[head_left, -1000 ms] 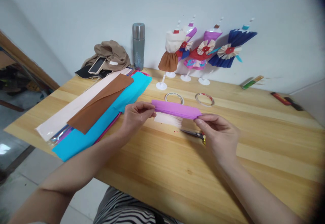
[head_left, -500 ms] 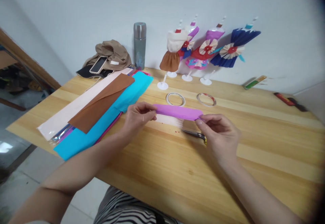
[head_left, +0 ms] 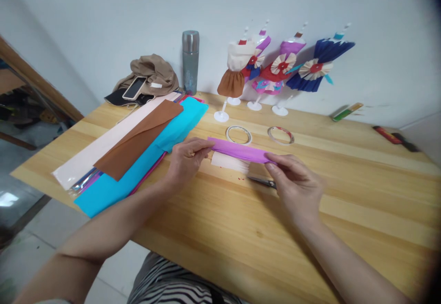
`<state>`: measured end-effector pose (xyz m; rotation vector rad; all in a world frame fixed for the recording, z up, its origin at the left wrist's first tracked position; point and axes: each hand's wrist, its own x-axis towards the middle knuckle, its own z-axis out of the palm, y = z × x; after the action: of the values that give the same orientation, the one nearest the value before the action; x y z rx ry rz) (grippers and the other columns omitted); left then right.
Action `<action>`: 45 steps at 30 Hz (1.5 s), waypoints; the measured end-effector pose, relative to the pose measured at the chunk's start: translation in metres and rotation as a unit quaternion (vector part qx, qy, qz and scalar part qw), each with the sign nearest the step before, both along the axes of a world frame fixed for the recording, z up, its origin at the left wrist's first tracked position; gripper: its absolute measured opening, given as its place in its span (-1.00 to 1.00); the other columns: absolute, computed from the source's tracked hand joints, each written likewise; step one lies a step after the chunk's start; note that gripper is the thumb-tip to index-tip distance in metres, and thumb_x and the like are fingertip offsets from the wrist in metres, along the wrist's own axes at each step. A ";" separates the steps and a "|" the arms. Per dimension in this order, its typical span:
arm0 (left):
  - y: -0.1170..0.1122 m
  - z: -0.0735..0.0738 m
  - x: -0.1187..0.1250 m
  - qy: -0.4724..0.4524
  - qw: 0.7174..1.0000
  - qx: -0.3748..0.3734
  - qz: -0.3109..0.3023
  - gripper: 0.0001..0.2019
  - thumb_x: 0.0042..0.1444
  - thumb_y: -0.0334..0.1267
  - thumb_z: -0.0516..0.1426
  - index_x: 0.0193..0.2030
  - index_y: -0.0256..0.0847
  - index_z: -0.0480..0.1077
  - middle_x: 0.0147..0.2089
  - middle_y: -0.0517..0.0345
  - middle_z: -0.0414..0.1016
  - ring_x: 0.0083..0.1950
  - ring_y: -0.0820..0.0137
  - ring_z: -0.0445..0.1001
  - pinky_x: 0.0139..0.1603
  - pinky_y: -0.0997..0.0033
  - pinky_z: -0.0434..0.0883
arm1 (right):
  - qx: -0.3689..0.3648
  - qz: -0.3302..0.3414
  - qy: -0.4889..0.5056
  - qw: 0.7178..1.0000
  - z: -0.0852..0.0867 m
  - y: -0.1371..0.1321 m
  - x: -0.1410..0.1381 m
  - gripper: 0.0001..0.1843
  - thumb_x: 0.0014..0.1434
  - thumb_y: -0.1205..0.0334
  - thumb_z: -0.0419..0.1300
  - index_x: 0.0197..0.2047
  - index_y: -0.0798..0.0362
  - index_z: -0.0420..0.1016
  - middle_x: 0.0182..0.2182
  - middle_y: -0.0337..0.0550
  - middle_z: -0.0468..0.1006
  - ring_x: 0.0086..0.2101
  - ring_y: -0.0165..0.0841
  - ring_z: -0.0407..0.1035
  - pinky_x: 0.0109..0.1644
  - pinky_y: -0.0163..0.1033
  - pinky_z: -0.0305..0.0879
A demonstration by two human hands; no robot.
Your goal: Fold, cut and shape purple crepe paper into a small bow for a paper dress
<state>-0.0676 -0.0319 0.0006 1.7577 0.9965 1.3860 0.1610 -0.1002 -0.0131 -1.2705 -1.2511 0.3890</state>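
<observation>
Purple, crepe-like: holding a folded paper strip above the counter, stretched between left hand and right hand; pinching with fingers closed on each end, thumb against fingertips; hard to judge height over the counter.

Could tear or stretch out of shape if tugged too hard from both sides; could slide out of line, layer over layer, if pinched loosely, showing a slight split along the lower edge near the right; could crush or shove the cream paper piece behind and below if lowered carelessly; could catch on the scissors, lying just by right hand, if swung toward the blades; might pick up red scraps if dropped there.

Versus half a second earlier: tilted more, higher at left, lower at right; tucked deeper into right hand; hidden now, the yellow on the scissors; unchanged at left, brown paper over turquoise paper.
</observation>
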 end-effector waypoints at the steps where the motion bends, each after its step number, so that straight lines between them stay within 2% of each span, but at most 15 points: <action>1: 0.000 -0.001 0.000 0.003 1.000 0.004 0.003 -0.91 0.11 -0.29 0.24 -0.31 -0.12 0.63 -0.44 0.17 0.56 -0.38 0.42 0.50 -0.27 0.41 0.46 | 0.001 -0.002 -0.003 1.000 -0.001 0.000 0.000 -0.85 0.08 0.23 0.33 -0.24 -0.16 0.65 -0.33 -0.20 0.61 -0.34 -0.29 0.44 -0.27 -0.13 0.35; 10: -0.005 0.001 0.002 0.037 0.999 0.007 0.027 -0.88 0.15 -0.32 0.20 -0.28 -0.14 0.61 -0.38 0.16 0.58 -0.36 0.42 0.52 -0.27 0.43 0.46 | 0.025 -0.022 -0.083 0.996 -0.006 0.000 0.004 -0.95 0.16 0.20 0.28 -0.30 -0.05 0.59 -0.36 -0.14 0.59 -0.32 -0.26 0.45 -0.27 -0.11 0.33; 15: -0.005 -0.001 0.003 0.031 0.999 0.001 0.031 -0.89 0.14 -0.31 0.20 -0.30 -0.16 0.59 -0.39 0.16 0.58 -0.41 0.45 0.52 -0.33 0.46 0.44 | 0.030 -0.026 -0.103 0.994 -0.008 -0.001 0.005 -0.94 0.17 0.19 0.27 -0.31 -0.06 0.57 -0.36 -0.14 0.59 -0.31 -0.26 0.45 -0.28 -0.12 0.33; 20: -0.007 -0.002 0.004 0.025 0.998 -0.050 0.034 -0.90 0.12 -0.28 0.20 -0.33 -0.19 0.57 -0.45 0.17 0.57 -0.44 0.44 0.53 -0.38 0.47 0.45 | -0.009 -0.038 -0.051 0.998 -0.015 0.000 0.006 -0.91 0.14 0.18 0.30 -0.28 -0.03 0.58 -0.36 -0.15 0.60 -0.34 -0.29 0.46 -0.23 -0.12 0.36; 23: -0.006 -0.005 0.005 -0.016 0.995 -0.099 0.015 -0.91 0.08 -0.27 0.22 -0.33 -0.21 0.56 -0.49 0.17 0.57 -0.45 0.42 0.55 -0.41 0.48 0.46 | -0.031 -0.044 -0.001 0.999 -0.015 0.002 0.005 -0.90 0.09 0.16 0.33 -0.32 -0.02 0.58 -0.38 -0.16 0.62 -0.35 -0.28 0.48 -0.21 -0.11 0.39; 29: -0.002 -0.006 0.009 -0.114 0.981 -0.159 0.008 -0.93 -0.08 -0.35 0.26 -0.41 -0.27 0.55 -0.47 0.13 0.59 -0.45 0.39 0.58 -0.37 0.44 0.53 | -0.039 -0.006 0.074 0.996 -0.007 0.005 0.002 -0.92 -0.03 0.20 0.39 -0.44 -0.05 0.57 -0.39 -0.16 0.62 -0.35 -0.27 0.49 -0.20 -0.11 0.44; 37: -0.009 0.007 0.012 -0.133 0.971 -0.199 0.020 -0.94 -0.14 -0.40 0.26 -0.45 -0.27 0.54 -0.52 0.21 0.57 -0.46 0.45 0.56 -0.33 0.47 0.51 | -0.030 0.010 0.080 0.996 -0.001 0.003 0.000 -0.93 -0.04 0.24 0.37 -0.49 -0.05 0.55 -0.45 -0.19 0.59 -0.40 -0.32 0.45 -0.29 -0.17 0.41; 45: -0.009 0.009 0.012 -0.133 0.968 -0.210 0.014 -0.92 -0.15 -0.39 0.25 -0.44 -0.25 0.56 -0.56 0.23 0.55 -0.49 0.48 0.52 -0.36 0.50 0.48 | -0.027 -0.008 0.064 0.998 -0.003 0.003 0.000 -0.91 -0.04 0.25 0.37 -0.48 -0.04 0.52 -0.50 -0.23 0.55 -0.50 -0.37 0.38 -0.38 -0.21 0.35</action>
<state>-0.0559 -0.0409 0.0094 1.2172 1.0748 1.2735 0.1607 -0.0972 -0.0159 -1.2804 -1.1270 0.4875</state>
